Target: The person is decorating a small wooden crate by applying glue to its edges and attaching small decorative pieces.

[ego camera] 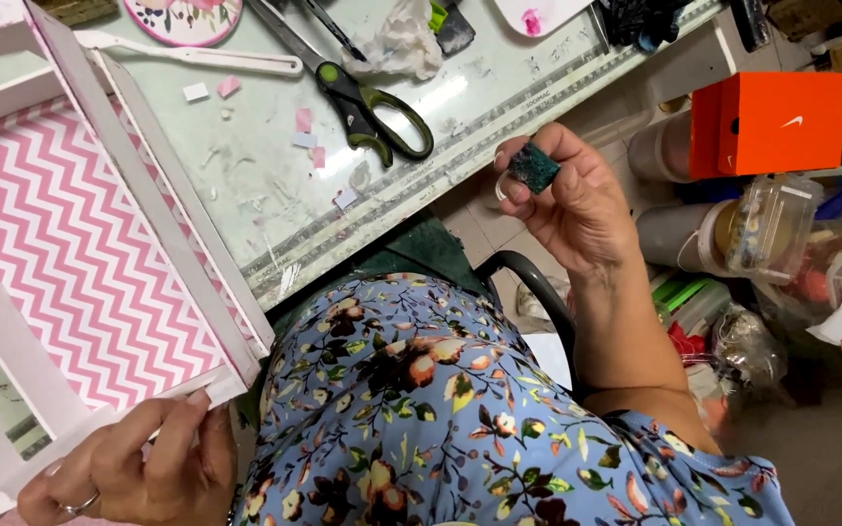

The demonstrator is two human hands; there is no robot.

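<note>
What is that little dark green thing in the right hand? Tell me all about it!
The small block is squarish and dark teal-green with a speckled, rough-looking face, maybe sponge or sanding material, though that is hard to tell. It is pinched between the thumb and fingertips of the right hand, raised in the air beside the table edge, touching nothing but the fingers. Its broad face tilts toward the camera, and fingers hide its far side.

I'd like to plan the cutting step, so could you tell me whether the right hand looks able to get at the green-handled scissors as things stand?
Probably yes: the scissors lie uncovered near the table edge with nothing between them and the right hand, but its fingers pinch a small dark green block.
</note>
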